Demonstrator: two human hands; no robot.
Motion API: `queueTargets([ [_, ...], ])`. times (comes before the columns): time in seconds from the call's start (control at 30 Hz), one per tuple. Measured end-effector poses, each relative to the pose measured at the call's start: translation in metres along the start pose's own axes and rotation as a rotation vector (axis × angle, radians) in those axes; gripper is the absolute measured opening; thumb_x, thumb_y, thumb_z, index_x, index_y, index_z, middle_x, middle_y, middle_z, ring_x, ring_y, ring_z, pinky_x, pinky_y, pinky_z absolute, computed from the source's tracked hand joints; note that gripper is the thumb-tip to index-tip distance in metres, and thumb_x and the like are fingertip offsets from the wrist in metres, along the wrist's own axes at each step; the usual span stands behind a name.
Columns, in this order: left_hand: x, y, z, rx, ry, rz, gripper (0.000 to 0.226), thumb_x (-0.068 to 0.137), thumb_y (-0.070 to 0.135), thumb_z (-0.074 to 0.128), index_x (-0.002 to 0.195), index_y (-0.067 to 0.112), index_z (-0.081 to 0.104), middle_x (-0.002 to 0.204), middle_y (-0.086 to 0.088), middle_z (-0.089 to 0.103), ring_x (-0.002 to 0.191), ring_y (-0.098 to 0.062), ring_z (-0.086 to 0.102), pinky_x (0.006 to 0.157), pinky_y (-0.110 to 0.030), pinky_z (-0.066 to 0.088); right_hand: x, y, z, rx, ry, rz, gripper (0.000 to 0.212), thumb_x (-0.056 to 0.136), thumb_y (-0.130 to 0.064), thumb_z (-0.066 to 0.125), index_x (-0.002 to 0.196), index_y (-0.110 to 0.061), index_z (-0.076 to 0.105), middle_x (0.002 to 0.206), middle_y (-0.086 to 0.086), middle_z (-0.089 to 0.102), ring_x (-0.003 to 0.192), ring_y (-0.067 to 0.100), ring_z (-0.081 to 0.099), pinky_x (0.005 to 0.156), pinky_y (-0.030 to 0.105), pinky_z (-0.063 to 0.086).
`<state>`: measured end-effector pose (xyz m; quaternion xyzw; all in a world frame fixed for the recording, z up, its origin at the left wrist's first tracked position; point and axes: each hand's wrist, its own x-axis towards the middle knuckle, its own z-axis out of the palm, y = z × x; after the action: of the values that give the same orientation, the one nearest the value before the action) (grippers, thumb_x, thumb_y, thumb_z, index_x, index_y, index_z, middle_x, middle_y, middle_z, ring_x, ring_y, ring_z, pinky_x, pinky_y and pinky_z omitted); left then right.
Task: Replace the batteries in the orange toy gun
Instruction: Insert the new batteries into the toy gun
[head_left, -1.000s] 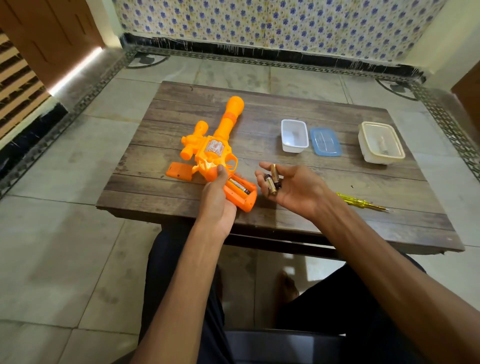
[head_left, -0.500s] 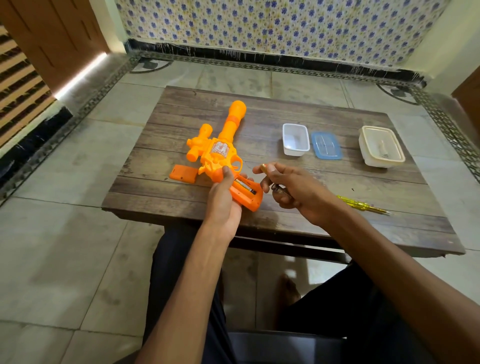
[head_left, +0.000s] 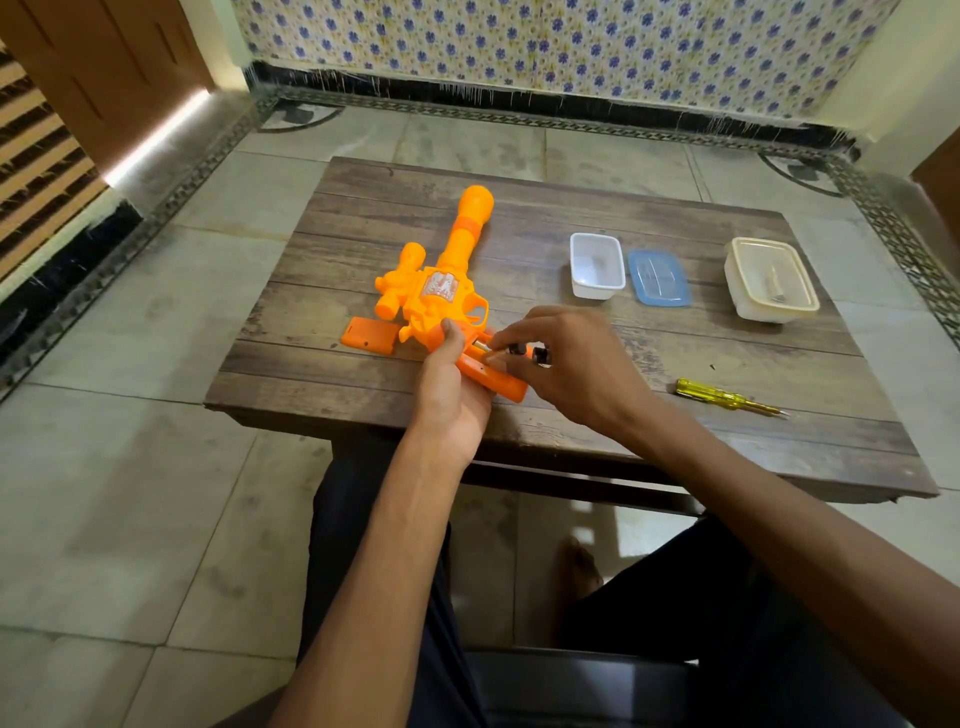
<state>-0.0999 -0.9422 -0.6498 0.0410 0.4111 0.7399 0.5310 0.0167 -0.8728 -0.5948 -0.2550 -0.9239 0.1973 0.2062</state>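
Observation:
The orange toy gun (head_left: 447, 280) lies on the wooden table (head_left: 649, 223), barrel pointing away from me. My left hand (head_left: 449, 384) grips its handle, whose battery bay faces up. My right hand (head_left: 566, 358) hovers over the bay, fingertips pinching a battery (head_left: 483, 347) at the opening. More dark batteries (head_left: 537, 355) stick out between its fingers. The orange battery cover (head_left: 366, 335) lies flat on the table just left of the handle.
A yellow screwdriver (head_left: 724, 397) lies near the front right. At the back right stand an open white tub (head_left: 596, 266), its blue lid (head_left: 658, 278) and a cream lidded box (head_left: 771, 279). My dark-trousered legs are under the table edge.
My right hand turned palm down from showing the batteries and moved left onto the gun's handle, bringing a battery to the bay. My left hand kept its grip.

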Motion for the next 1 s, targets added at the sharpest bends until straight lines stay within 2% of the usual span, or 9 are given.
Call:
queueTargets([
  [0.1,0.001,-0.001,0.0,-0.001,0.009,0.002,0.051,0.105,0.041,0.038,0.139,0.005,0.046,0.11,-0.017,0.06,0.097,-0.028,0.063,0.098,-0.047,0.048,0.003,-0.001,-0.006,-0.108,-0.124,-0.087,0.022,0.091,-0.029,0.067,0.11,-0.024,0.076,0.091,0.0,0.071,0.077,0.022,0.064,0.064,0.039,0.052],
  [0.23,0.003,-0.004,0.001,-0.001,0.022,-0.005,0.053,0.104,0.042,0.038,0.143,0.007,0.044,0.123,-0.02,0.058,0.115,-0.034,0.058,0.108,-0.052,0.043,0.008,-0.004,-0.013,-0.255,-0.249,-0.113,0.031,0.089,-0.013,0.066,0.116,-0.025,0.073,0.102,0.001,0.072,0.091,0.025,0.066,0.071,0.042,0.055],
  [0.37,0.004,-0.006,-0.001,-0.028,0.025,-0.016,0.05,0.104,0.042,0.042,0.144,0.011,0.045,0.136,-0.023,0.057,0.125,-0.037,0.057,0.106,-0.051,0.045,0.016,-0.004,-0.013,-0.175,-0.238,0.003,0.021,0.082,-0.017,0.076,0.1,-0.027,0.078,0.092,-0.004,0.077,0.085,0.016,0.068,0.072,0.039,0.056],
  [0.53,0.007,-0.005,-0.005,-0.066,0.037,-0.035,0.049,0.103,0.042,0.043,0.141,0.011,0.048,0.139,-0.025,0.055,0.126,-0.039,0.057,0.106,-0.055,0.044,0.016,-0.002,-0.008,-0.015,-0.115,0.13,0.014,0.07,-0.026,0.087,0.082,-0.024,0.079,0.079,-0.008,0.074,0.077,0.007,0.065,0.073,0.04,0.056],
  [0.67,0.01,-0.004,-0.007,-0.088,0.055,-0.018,0.046,0.104,0.04,0.04,0.137,0.009,0.05,0.132,-0.024,0.058,0.127,-0.041,0.054,0.108,-0.06,0.04,0.003,-0.003,-0.003,-0.038,-0.037,0.098,0.012,0.07,-0.021,0.086,0.08,-0.024,0.078,0.08,-0.008,0.075,0.076,0.008,0.065,0.072,0.04,0.057],
  [0.77,0.01,-0.004,-0.006,-0.075,0.062,-0.015,0.041,0.104,0.04,0.04,0.13,0.011,0.055,0.123,-0.019,0.06,0.123,-0.039,0.056,0.108,-0.06,0.039,0.001,-0.003,-0.003,-0.05,-0.041,0.111,0.013,0.068,-0.019,0.086,0.076,-0.024,0.077,0.079,-0.008,0.075,0.079,0.009,0.066,0.074,0.04,0.057],
  [0.9,0.007,-0.004,-0.005,-0.082,0.06,-0.038,0.046,0.104,0.041,0.042,0.136,0.009,0.051,0.133,-0.024,0.057,0.13,-0.042,0.052,0.107,-0.059,0.042,0.01,-0.001,-0.005,-0.012,-0.137,0.112,0.012,0.072,-0.018,0.084,0.081,-0.024,0.079,0.082,-0.008,0.075,0.08,0.007,0.065,0.077,0.038,0.057],
  [1.0,0.008,-0.002,-0.006,-0.102,0.05,-0.033,0.039,0.104,0.04,0.043,0.128,0.012,0.055,0.139,-0.024,0.055,0.127,-0.041,0.055,0.108,-0.059,0.041,0.013,0.0,-0.006,-0.001,-0.171,0.092,0.012,0.076,-0.019,0.082,0.086,-0.024,0.079,0.085,-0.01,0.075,0.081,0.005,0.064,0.078,0.034,0.056],
])
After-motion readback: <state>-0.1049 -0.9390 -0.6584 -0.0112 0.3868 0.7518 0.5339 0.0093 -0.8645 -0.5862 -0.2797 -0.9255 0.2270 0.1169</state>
